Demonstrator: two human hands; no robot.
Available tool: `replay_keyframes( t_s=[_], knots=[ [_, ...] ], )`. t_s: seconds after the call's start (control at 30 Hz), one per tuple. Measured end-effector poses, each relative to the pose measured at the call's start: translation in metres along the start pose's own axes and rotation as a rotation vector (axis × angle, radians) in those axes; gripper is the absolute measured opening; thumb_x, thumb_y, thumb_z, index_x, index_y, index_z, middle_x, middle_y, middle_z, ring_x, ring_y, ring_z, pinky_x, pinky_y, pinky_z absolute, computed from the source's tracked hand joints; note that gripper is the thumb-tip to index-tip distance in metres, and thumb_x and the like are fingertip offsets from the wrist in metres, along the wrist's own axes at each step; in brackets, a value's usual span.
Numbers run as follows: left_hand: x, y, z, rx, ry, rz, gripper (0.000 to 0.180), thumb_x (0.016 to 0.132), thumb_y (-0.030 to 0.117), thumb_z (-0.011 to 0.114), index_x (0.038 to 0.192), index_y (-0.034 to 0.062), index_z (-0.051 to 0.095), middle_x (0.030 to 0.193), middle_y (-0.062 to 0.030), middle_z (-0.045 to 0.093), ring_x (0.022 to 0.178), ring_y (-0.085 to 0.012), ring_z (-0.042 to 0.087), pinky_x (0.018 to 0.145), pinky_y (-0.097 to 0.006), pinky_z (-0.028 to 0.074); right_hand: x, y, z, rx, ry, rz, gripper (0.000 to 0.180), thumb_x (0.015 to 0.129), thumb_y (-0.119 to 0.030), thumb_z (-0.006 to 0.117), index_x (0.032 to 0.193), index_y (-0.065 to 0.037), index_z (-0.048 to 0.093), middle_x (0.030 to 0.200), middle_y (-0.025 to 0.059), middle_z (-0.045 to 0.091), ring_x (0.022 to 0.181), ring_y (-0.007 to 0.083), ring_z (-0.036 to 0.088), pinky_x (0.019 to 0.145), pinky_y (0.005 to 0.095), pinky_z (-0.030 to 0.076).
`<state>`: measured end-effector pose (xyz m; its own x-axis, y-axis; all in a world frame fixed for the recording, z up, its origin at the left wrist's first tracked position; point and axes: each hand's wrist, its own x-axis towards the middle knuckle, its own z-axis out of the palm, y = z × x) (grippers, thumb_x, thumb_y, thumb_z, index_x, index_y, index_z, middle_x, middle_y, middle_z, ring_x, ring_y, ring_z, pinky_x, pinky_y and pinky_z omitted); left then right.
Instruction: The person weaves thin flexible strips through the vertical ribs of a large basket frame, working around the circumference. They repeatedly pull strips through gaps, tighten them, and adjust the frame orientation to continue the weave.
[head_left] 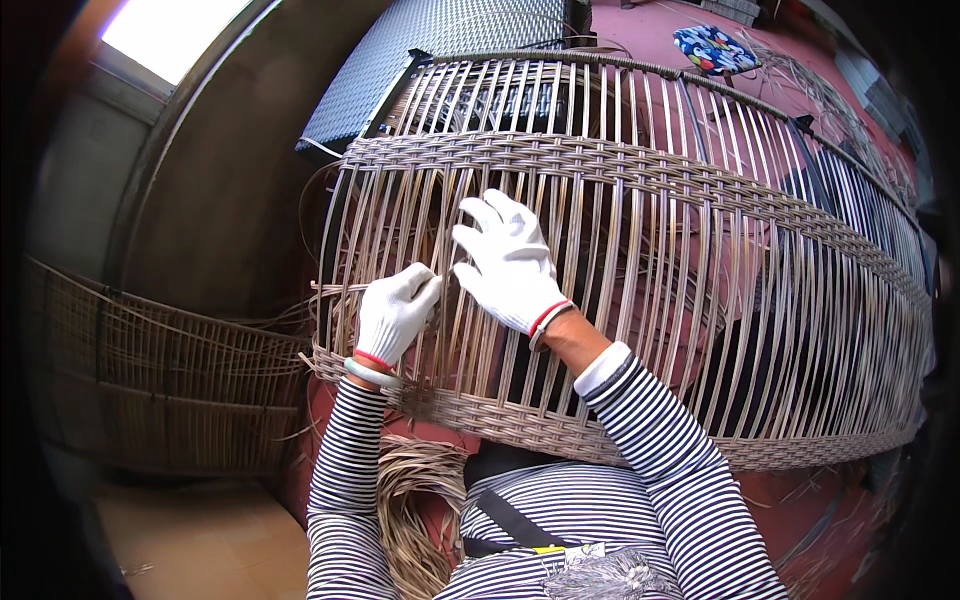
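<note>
A long rattan furniture frame (640, 170) lies across my lap, with many upright tan strands and woven bands along its top and bottom. My left hand (393, 312), in a white glove, pinches a tan strand (335, 290) at the frame's left end. My right hand (508, 262), also gloved, rests on the upright strands just right of it, fingers spread and slipped between them. Both sleeves are black-and-white striped.
A coil of loose rattan strands (410, 510) lies at my left knee. A second woven frame (170, 380) leans at the left. A dark woven panel (440, 40) stands behind. A colourful cushion (712, 48) lies on the red floor at the back.
</note>
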<state>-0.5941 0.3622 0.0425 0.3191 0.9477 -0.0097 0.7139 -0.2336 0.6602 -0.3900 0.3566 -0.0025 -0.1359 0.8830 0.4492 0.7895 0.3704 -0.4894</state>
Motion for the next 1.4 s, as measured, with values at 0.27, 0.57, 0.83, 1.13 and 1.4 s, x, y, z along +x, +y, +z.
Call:
replay_keyframes(
  t_s=[0.27, 0.57, 0.83, 1.13, 1.4],
  knots=[
    [-0.011, 0.019, -0.013, -0.072, 0.100, -0.056, 0.025, 0.108, 0.018, 0.069, 0.130, 0.0076, 0.073, 0.076, -0.0054, 0.074, 0.060, -0.0095, 0.069, 0.056, -0.027, 0.057, -0.003, -0.001, -0.010, 0.211, 0.004, -0.027, 0.024, 0.096, -0.027, 0.073, 0.096, -0.006, 0.082, 0.135, 0.0120, 0.070, 0.144, 0.0427, 0.049, 0.123, 0.0545, 0.037],
    [-0.015, 0.044, 0.000, -0.192, 0.024, 0.029, 0.025, 0.106, 0.017, 0.072, 0.127, 0.0030, 0.075, 0.077, 0.0010, 0.069, 0.062, -0.0032, 0.059, 0.055, -0.022, 0.049, -0.013, -0.023, -0.008, 0.046, 0.287, -0.043, 0.023, 0.098, -0.013, 0.066, 0.115, -0.001, 0.078, 0.137, 0.0179, 0.067, 0.141, 0.0368, 0.053, 0.121, 0.0476, 0.044],
    [-0.011, 0.046, 0.009, -0.369, -0.129, -0.098, 0.017, 0.107, 0.020, 0.073, 0.114, 0.0059, 0.080, 0.074, 0.0022, 0.070, 0.059, -0.0019, 0.060, 0.053, -0.020, 0.047, -0.020, 0.001, -0.055, 0.075, 0.093, -0.074, 0.013, 0.084, -0.020, 0.084, 0.084, -0.009, 0.077, 0.120, 0.0098, 0.074, 0.123, 0.0314, 0.064, 0.113, 0.0523, 0.046],
    [-0.014, 0.050, 0.038, -0.283, 0.043, -0.272, 0.021, 0.105, 0.019, 0.073, 0.092, 0.0031, 0.075, 0.066, 0.0001, 0.066, 0.053, -0.0048, 0.060, 0.047, -0.023, 0.047, -0.030, 0.018, -0.016, -0.059, 0.103, 0.099, 0.034, 0.091, -0.030, 0.076, 0.118, -0.009, 0.078, 0.137, 0.0154, 0.071, 0.143, 0.0348, 0.054, 0.125, 0.0539, 0.035],
    [-0.019, 0.060, 0.021, -0.359, 0.014, -0.152, 0.024, 0.109, 0.016, 0.067, 0.128, 0.0040, 0.075, 0.077, -0.0035, 0.075, 0.060, -0.0064, 0.067, 0.054, -0.023, 0.053, -0.030, 0.017, -0.064, 0.170, 0.006, -0.050, 0.018, 0.091, -0.031, 0.078, 0.089, -0.014, 0.083, 0.131, 0.0049, 0.074, 0.145, 0.0374, 0.050, 0.125, 0.0562, 0.032]
  ],
)
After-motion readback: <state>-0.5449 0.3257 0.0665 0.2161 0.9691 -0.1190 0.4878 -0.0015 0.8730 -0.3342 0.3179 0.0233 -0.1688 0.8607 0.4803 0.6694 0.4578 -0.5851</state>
